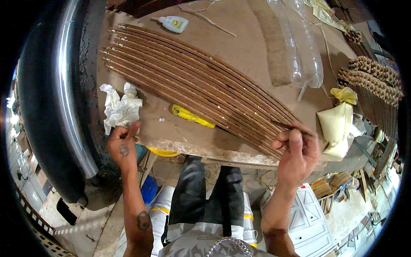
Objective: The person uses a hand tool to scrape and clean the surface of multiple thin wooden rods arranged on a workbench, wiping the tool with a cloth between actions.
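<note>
Long thin brown wooden strips [201,85] lie side by side in a slanting row on the brown worktable [239,47]. My right hand [297,150] is at their right end, its fingers pinched on a thin dark stick [281,124] that points left over the strips. At the table's left front edge my left hand [122,145] has its fingers curled at the lower end of a crumpled white tissue [122,105]; the grip itself is partly hidden. A yellow rolled piece [192,116] pokes out from beneath the strips, with small white bits [162,120] nearby.
A white glue bottle [174,24] lies behind the strips. Clear plastic bottles [306,55] and a bag of pale yellow stuff [336,126] are to the right, beside stacked notched strips [372,81]. A thick black roller with a shiny metal bar [68,85] borders the left.
</note>
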Available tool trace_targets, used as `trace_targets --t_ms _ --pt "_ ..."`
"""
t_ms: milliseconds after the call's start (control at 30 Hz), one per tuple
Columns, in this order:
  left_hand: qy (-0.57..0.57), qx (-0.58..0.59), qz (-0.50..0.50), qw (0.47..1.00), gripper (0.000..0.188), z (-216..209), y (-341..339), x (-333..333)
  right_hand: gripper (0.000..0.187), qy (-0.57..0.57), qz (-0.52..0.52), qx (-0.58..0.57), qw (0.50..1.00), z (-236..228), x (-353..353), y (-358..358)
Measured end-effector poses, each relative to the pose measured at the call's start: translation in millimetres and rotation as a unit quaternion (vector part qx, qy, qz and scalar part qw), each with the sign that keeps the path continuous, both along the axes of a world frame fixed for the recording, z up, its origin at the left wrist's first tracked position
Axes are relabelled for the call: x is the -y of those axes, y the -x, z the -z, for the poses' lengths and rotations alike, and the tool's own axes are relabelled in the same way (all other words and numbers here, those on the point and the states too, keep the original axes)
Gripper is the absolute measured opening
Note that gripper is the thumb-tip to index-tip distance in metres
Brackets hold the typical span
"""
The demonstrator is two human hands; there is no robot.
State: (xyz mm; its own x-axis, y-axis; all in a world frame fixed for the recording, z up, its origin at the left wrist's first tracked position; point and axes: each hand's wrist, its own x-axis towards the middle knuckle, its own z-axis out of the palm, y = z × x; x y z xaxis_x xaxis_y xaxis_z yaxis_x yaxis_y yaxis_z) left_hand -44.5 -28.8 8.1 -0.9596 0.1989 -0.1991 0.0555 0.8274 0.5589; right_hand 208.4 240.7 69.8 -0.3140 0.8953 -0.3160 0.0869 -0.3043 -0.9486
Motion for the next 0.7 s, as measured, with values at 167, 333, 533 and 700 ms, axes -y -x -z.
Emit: trace_targets --t_ms 167,333,533,700 --pt "0.045 -0.064 0.046 0.996 0.024 -34 -3 -47 0.017 -0.122 -0.037 0.048 0.991 19 -26 36" --pt "-0.194 -0.023 0.107 0.975 0.013 -40 -4 -121 0.014 0.01 -0.076 -0.043 0.996 37 -26 84" --pt "-0.132 -0.231 0.325 0.908 0.031 9 35 -212 0.015 -0.01 -0.091 -0.035 0.995 46 -23 110" --pt "0.008 -0.274 0.405 0.872 0.044 41 32 -221 0.014 -0.071 -0.032 0.011 0.997 40 -30 79"
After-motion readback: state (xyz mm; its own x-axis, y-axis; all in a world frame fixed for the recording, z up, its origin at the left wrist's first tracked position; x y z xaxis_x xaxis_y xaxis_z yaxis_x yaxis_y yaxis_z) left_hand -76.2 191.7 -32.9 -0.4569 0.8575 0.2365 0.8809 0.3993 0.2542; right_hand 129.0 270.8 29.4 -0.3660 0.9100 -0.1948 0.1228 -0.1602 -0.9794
